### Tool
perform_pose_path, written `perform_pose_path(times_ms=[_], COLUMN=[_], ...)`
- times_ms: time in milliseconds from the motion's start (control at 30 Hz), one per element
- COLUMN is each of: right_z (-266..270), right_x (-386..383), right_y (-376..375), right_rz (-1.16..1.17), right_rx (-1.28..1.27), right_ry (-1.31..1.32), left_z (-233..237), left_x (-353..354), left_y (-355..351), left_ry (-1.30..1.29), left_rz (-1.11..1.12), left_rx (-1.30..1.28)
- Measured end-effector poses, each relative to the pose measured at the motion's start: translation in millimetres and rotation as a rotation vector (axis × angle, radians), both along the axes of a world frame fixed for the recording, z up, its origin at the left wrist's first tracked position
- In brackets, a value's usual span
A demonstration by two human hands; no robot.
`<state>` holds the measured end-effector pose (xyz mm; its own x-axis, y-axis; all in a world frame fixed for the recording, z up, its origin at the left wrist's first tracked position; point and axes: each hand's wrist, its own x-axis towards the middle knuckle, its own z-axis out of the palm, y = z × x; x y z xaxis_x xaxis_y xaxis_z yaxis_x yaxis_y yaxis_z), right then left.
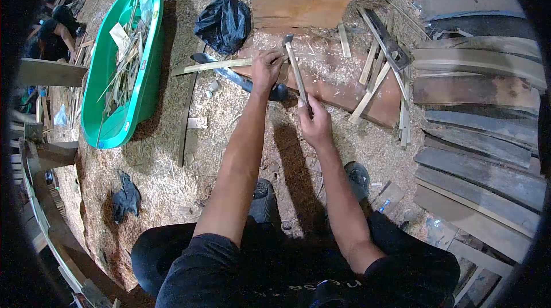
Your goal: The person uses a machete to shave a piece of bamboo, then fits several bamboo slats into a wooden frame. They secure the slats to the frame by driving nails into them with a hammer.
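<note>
My right hand (315, 123) is wrapped round the wooden handle of a hammer (297, 73), whose dark head points away from me. My left hand (268, 70) is closed at the end of a pale wooden strip (215, 66), which sticks out to the left. The hammer's head is just right of my left fingertips; whether these also pinch something small I cannot make out. Both hands are above a reddish-brown wooden board (338, 93) scattered with shavings. Beneath the strip lies a dark curved piece (232, 74), partly hidden by my left hand.
A green plastic tub (150, 73) with wood scraps stands left. Ahead are a black plastic bag (224, 24) and an upright wooden panel (301, 3). Loose strips and a dark tool-like piece (385, 38) lie right, beside rows of planks (482, 130). Another person (54, 38) is far left.
</note>
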<state>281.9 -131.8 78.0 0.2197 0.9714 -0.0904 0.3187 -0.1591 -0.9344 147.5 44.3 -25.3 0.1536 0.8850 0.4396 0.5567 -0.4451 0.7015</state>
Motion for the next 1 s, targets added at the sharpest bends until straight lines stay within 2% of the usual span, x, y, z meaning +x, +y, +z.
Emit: perform_pose_path(times_ms=[133,233,333,433,533,633,700,767,867,967,1000], right_z=[-18.5,-12.9,-13.9,-8.1,2.8,-30.8,-23.9,-8.1,-27.1,-6.4,-3.3], right_x=[0.6,-3.0,-1.2,-2.4,-3.1,-3.1,-2.7,-2.2,5.2,2.6,2.5], right_y=[0.3,-3.9,-0.5,-1.2,1.3,3.1,3.1,-0.1,0.4,-3.6,-4.8], right_rz=[0.007,-0.045,0.015,-0.043,-0.015,-0.060,-0.034,-0.018,0.022,-0.050,-0.032], right_rx=[0.150,0.022,0.085,0.069,0.064,0.301,0.192,0.075,0.123,0.038,0.017], right_ry=[-0.148,-0.060,-0.137,-0.018,-0.035,-0.213,-0.159,-0.106,-0.261,-0.015,-0.038], left_z=[-0.5,3.6,3.1,-0.5,-3.5,3.1,7.6,2.4,-3.4,-4.2,-6.3], left_x=[2.7,2.0,3.8,1.9,2.2,3.9,4.4,3.7,2.8,1.3,1.5], left_y=[3.0,-1.1,0.5,2.9,0.3,1.5,-2.3,-2.2,0.6,4.5,1.9], left_ry=[-0.029,-0.021,-0.009,-0.005,0.003,-0.035,-0.093,-0.070,-0.057,-0.025,-0.009], left_rz=[-0.002,0.009,0.004,0.012,0.020,0.018,0.031,0.045,0.017,0.035,0.044], left_rx=[0.003,0.005,0.030,0.024,0.023,0.011,-0.055,-0.004,-0.027,-0.006,0.012])
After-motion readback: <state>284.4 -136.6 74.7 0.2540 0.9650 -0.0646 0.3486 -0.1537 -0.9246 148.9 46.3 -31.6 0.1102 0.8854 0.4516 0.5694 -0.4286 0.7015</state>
